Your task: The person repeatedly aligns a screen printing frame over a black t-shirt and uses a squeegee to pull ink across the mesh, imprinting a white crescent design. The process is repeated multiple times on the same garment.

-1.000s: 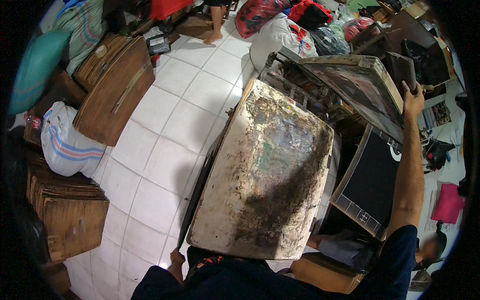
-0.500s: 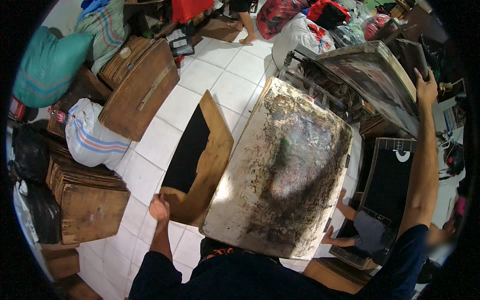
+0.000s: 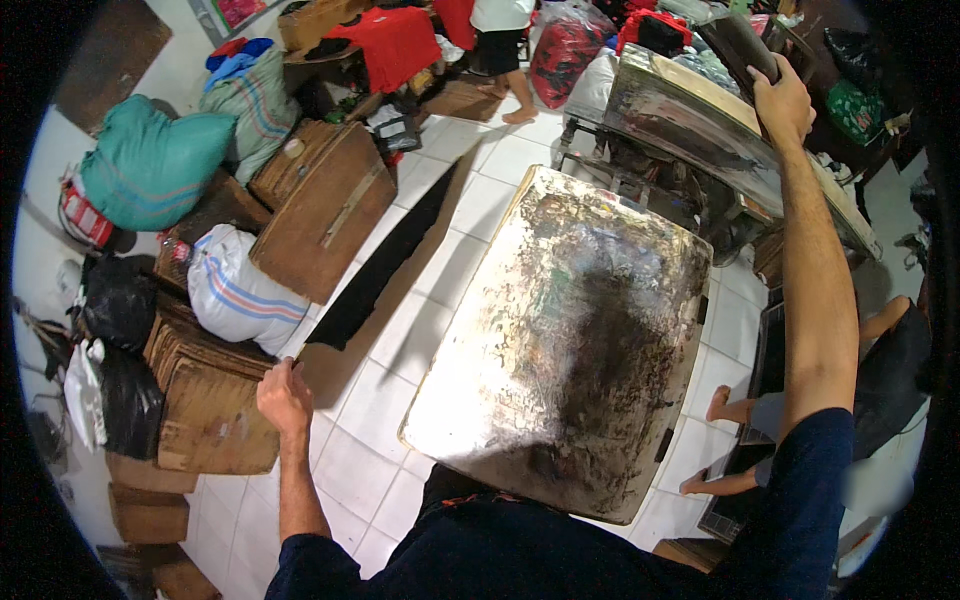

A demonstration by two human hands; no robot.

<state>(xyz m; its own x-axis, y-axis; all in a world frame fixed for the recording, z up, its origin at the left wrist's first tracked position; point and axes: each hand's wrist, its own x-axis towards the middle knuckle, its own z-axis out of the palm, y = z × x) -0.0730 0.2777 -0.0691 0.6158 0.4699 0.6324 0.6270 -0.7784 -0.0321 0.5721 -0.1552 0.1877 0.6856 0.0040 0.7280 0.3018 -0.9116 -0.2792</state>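
Observation:
My left hand grips the near corner of a thin wooden board, tilted steeply on edge off to the left. Black fabric lies against the board's face. Up at the far right, my right arm is stretched out and my right hand is closed round a dark, thick bar-like handle. That handle sits at the edge of a raised, stained panel. Directly before me is a large rectangular pad, its pale surface blotched and flaking; neither hand touches it.
Stacks of wooden boards and a white sack line the left, with a green sack behind. Another person's bare foot is at the right of the pad; a second person stands at the far end near red cloth.
The board has swung left and tipped up on edge in my left hand. The panel has tilted further back with my right hand on its handle. My view has shifted too.

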